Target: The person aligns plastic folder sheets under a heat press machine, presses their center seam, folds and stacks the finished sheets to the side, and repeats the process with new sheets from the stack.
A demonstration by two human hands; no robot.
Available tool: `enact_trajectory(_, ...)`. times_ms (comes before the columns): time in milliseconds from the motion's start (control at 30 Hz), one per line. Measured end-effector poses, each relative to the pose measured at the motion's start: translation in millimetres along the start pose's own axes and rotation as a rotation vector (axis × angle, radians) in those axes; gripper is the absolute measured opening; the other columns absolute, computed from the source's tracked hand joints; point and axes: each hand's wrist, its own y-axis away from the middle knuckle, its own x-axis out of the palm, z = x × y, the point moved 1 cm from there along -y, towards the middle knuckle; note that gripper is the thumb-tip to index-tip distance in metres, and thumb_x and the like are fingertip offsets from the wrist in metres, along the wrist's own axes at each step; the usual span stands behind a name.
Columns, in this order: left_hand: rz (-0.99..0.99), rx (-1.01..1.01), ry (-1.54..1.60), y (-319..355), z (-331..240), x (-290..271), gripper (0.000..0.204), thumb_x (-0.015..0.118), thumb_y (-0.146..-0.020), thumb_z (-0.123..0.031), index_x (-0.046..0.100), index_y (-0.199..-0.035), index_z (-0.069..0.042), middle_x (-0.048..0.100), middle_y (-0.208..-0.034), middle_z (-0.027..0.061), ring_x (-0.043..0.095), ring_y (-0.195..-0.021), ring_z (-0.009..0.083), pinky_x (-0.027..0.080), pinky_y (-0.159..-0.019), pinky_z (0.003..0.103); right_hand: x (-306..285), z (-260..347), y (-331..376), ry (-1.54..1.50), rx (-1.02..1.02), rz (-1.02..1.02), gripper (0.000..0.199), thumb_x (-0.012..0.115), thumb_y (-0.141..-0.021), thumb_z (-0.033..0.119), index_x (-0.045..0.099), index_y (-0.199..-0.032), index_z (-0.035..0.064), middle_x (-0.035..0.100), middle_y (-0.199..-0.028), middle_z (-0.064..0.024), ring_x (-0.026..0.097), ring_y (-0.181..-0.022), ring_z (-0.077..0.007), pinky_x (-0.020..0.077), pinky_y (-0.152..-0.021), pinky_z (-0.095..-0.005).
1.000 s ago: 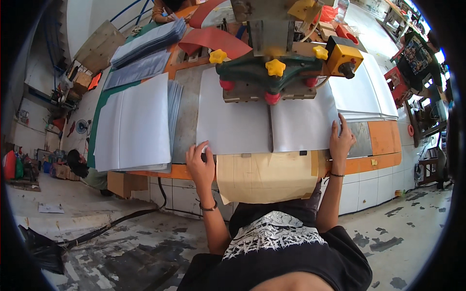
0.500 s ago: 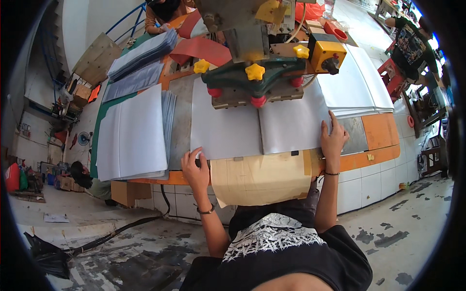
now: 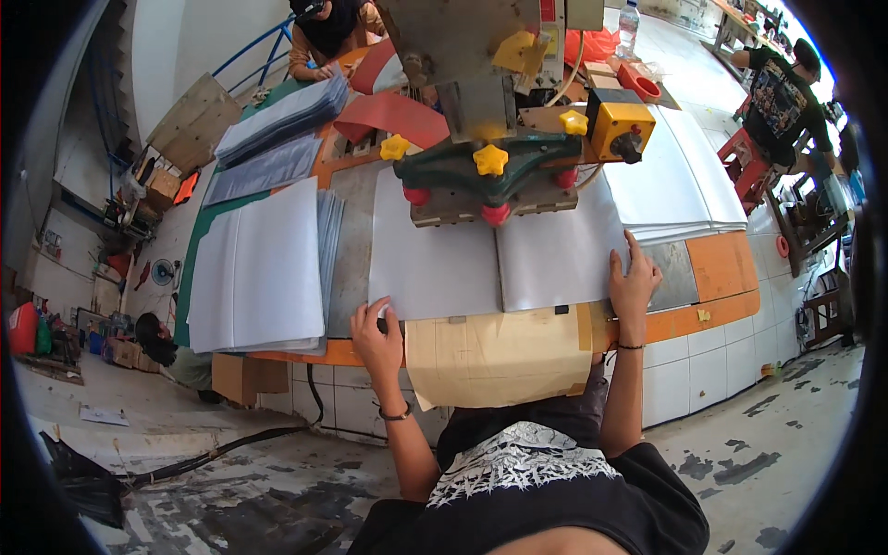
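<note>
A wide white sheet (image 3: 435, 277), with a dark line down its middle, lies on the table under the press head (image 3: 495, 171). The head is green and grey metal with yellow star knobs and red feet, and it hides the sheet's far middle part. At the sheet's near left corner is my left hand (image 3: 377, 344), its fingers bent and thumb apart, fingertips touching the corner. My right hand (image 3: 635, 287) rests along the right edge, index finger stretched forward and thumb apart. A cream board (image 3: 499, 356) with taped edges hangs over the table's front, between my wrists.
Stacked white sheets (image 3: 254, 268) stand left, with dark-edged sheets (image 3: 277, 116) behind. Another white stack (image 3: 661, 176) lies right, near a yellow control box (image 3: 622, 129). A red curved strip (image 3: 393, 120) lies behind. One co-worker (image 3: 328, 32) is across the table, another (image 3: 786, 102) far right.
The whole view has shifted slightly, so the table sits lower in the picture and more of the far co-worker shows. Both hands stay at the sheet's edges.
</note>
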Motion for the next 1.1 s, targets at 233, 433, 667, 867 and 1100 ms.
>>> enact_trajectory(233, 0.019, -0.014, 0.007, 0.4, -0.7, -0.6, 0.017, 0.067, -0.091, -0.011, 0.073, -0.106, -0.006, 0.065, -0.103, 0.0104, 0.058, -0.099, 0.0346, 0.049, -0.087, 0.047, 2.3, -4.9, 1.0, -0.024, -0.015, -0.015, 0.045, 0.065, -0.096, 0.023, 0.061, -0.139, 0.0116, 0.071, -0.114, -0.0114, 0.060, -0.106, -0.0265, 0.0289, -0.109, -0.0468)
enact_trajectory(433, -0.002, 0.006, 0.013, -2.1, -2.1, -2.5, 0.017, 0.068, -0.090, -0.009, 0.072, -0.106, -0.006, 0.064, -0.102, 0.0104, 0.058, -0.097, 0.0345, 0.049, -0.086, 0.046, 4.4, -3.9, 0.5, -0.018, 0.007, -0.004, 0.045, 0.065, -0.096, 0.023, 0.060, -0.140, 0.0122, 0.071, -0.112, -0.0129, 0.060, -0.106, -0.0269, 0.0287, -0.109, -0.0482)
enact_trajectory(667, 0.004, 0.004, 0.008, -2.0, -0.6, -1.6, 0.017, 0.067, -0.090, -0.010, 0.072, -0.106, -0.006, 0.064, -0.103, 0.0103, 0.057, -0.098, 0.0343, 0.048, -0.086, 0.047, 4.2, -2.9, -0.4, -0.012, 0.010, -0.006, 0.046, 0.065, -0.096, 0.024, 0.059, -0.140, 0.0135, 0.071, -0.109, -0.0126, 0.061, -0.104, -0.0269, 0.0298, -0.108, -0.0477)
enact_trajectory(867, -0.009, 0.016, 0.014, -2.6, -2.9, -1.7, 0.016, 0.066, -0.091, -0.010, 0.072, -0.105, -0.006, 0.064, -0.101, 0.0107, 0.057, -0.097, 0.0345, 0.048, -0.085, 0.047, 3.8, -3.6, -0.5, -0.012, 0.015, 0.006, 0.046, 0.066, -0.096, 0.024, 0.059, -0.140, 0.0136, 0.070, -0.108, -0.0125, 0.061, -0.103, -0.0264, 0.0300, -0.108, -0.0476)
enact_trajectory(1100, -0.009, -0.018, -0.009, -1.4, -4.6, -3.3, 0.016, 0.066, -0.091, -0.010, 0.073, -0.104, -0.006, 0.064, -0.099, 0.0106, 0.058, -0.094, 0.0344, 0.049, -0.083, 0.046, 2.0, -3.4, 2.8, 0.004, -0.008, -0.010, 0.046, 0.065, -0.096, 0.023, 0.059, -0.140, 0.0138, 0.070, -0.108, -0.0134, 0.061, -0.102, -0.0263, 0.0297, -0.107, -0.0471)
